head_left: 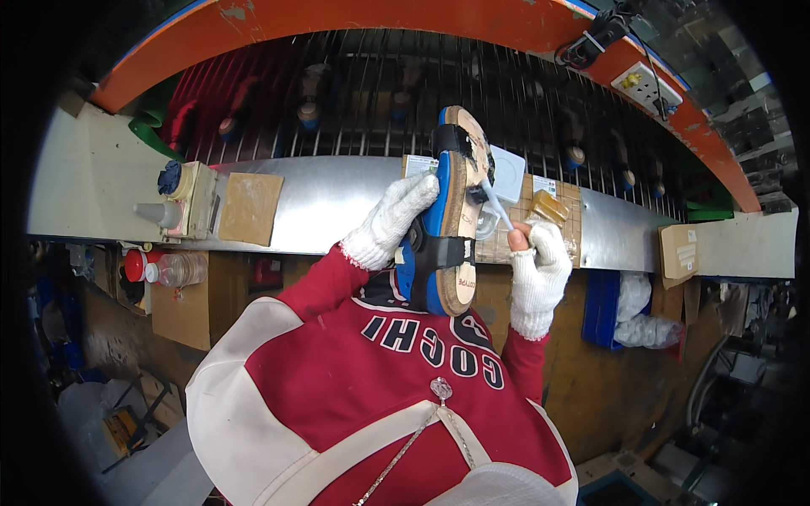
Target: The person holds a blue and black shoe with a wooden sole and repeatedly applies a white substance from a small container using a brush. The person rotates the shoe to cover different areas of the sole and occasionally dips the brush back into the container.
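Observation:
My left hand [395, 221], in a white knit glove, grips a sandal [456, 202] by its side. The sandal has dark straps and a blue form inside it, and its pale underside is turned to the right. In my right hand [540, 268], gloved with thumb and fingertip bare, a pale-handled brush [496, 202] is pinched. Its dark bristle end is at the middle of the sandal's underside; I cannot tell if it touches. Behind the brush are a white square container [508, 173] and a clear cup [487, 226], partly hidden. Near my right hand sits a yellowish block [548, 207].
A metal ledge [304, 202] runs ahead, with a rack of rods [363, 93] holding several sandals beyond it. On the left are a brown board [251, 208] and a grey cone [156, 213]. An orange beam [337, 18] arches overhead; a socket strip [648, 87] hangs right. A blue crate [601, 308] stands lower right.

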Tool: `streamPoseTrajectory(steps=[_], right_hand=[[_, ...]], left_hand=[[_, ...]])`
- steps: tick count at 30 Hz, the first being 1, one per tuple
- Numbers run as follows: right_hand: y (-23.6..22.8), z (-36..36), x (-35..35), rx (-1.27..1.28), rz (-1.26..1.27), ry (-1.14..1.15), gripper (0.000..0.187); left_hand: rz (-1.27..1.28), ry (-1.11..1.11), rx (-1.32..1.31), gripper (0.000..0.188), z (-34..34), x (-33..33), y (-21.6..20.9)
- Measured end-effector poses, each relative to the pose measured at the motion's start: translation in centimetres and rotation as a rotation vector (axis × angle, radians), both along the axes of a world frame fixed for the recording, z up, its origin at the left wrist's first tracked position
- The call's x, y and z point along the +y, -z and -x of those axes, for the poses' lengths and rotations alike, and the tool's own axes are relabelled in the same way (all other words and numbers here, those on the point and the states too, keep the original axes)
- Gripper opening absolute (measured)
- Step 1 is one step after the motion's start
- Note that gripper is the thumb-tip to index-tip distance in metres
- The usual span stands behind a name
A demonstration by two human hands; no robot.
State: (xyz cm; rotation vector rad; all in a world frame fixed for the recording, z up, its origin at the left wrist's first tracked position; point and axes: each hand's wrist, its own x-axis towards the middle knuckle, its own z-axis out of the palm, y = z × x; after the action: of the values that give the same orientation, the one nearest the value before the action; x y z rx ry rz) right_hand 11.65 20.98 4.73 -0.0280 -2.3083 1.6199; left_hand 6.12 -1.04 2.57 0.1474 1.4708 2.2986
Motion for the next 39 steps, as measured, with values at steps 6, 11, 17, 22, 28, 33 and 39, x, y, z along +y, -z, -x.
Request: streamPoseTrajectory(steps=[6,11,17,22,28,33,39], right_hand=[[-1.0,1.2,0.0,0.201,-0.34,0.103,0.017],[-1.3,1.7,0.0,0.379,-0.532,0.168,0.016],[0.2,0.5,-0.2,0.245,-0.393,0.089,0.018],[1.5,-0.3,-0.2,0.194,-0.356,0.063,0.018],[1.9,-1.1,-0.2,0.197,-0.309,0.025,0.02],[2.1,-2.1,0.1,0.182,-0.339,0.035,0.02],[2.1,-1.7,1.7,0.279,-0.324,-0.06,0.022]], left_hand=[[-0.032,0.022,0.047,0.071,-0.3,0.2,0.6],[-0.016,0.06,0.082,0.073,-0.2,-0.4,0.3],[0.026,0.012,0.05,0.073,0.5,-0.8,0.4],[0.002,-0.023,0.06,0.065,1.2,-0.8,0.6],[-0.016,-0.063,0.036,0.063,1.9,-0.9,0.1],[0.061,-0.098,0.051,0.061,2.7,-0.7,-0.3],[0.068,-0.095,0.042,0.061,3.1,-0.5,-0.2]])
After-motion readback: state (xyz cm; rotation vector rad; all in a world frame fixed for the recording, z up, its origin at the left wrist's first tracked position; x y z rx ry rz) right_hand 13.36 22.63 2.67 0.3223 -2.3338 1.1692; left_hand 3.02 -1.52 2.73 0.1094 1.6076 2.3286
